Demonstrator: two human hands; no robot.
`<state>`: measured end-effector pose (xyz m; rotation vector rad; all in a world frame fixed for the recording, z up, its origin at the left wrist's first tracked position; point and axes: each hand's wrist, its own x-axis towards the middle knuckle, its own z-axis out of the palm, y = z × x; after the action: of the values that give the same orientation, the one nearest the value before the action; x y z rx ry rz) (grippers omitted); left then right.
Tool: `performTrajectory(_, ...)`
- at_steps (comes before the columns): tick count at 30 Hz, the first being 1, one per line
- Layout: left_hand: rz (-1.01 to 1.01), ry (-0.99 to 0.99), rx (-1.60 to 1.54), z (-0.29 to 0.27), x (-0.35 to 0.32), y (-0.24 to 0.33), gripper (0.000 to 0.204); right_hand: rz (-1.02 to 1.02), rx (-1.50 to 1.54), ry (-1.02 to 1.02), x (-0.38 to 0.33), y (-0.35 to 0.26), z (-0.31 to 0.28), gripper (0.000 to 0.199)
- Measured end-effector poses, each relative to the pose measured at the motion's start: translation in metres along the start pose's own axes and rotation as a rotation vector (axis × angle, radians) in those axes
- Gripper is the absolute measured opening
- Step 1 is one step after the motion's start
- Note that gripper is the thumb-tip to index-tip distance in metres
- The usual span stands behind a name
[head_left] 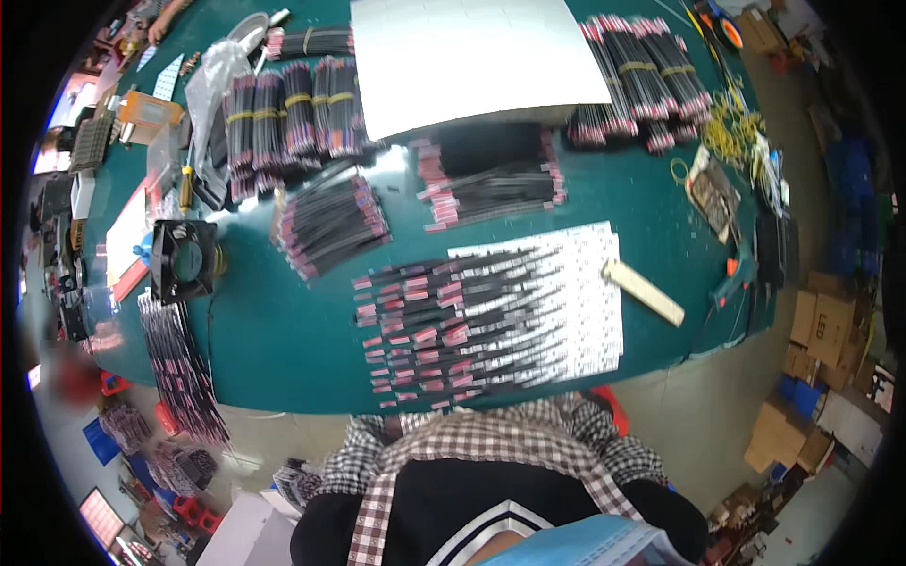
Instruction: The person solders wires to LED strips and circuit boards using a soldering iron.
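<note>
Neither of my hands shows. My checkered sleeves, left (363, 448) and right (630, 453), come down by the table's front edge, and what lies past the cuffs is hidden. Just before me on the green table lie rows of thin black strips with pink-red ends (425, 335), fanned out across a white printed sheet (595, 311). A cream-coloured bar (644, 292) rests aslant at the sheet's right edge. Farther back are a loose pile of black strips (332, 224) and another flat pile (495, 189), both with pinkish ends.
Banded bundles of strips stand at back left (300, 108) and back right (646, 71), a large white board (477, 61) between them. Left are a black fan (184, 259) and a screwdriver (186, 189). A glue gun (736, 274) lies right. Another person's hand (162, 26) is at the far left.
</note>
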<state>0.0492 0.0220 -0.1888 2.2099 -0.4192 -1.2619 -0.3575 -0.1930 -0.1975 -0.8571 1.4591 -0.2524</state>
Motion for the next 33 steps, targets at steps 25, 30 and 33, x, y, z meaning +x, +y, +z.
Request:
performTrajectory(25,1.781,-1.145,-0.566,0.012,-0.224,0.297,0.015,-0.572,-0.068,0.481,-0.151,-0.164,-0.143,0.023)
performTrajectory(30,1.664,-1.099,-0.821,0.039,-0.248,0.316,0.035,-0.681,-0.102,1.096,-0.109,-0.173,-0.181,0.028)
performTrajectory(33,1.615,-1.150,-0.885,0.041,-0.240,0.326,0.031,-0.427,-0.364,1.222,-0.102,-0.188,-0.193,0.052)
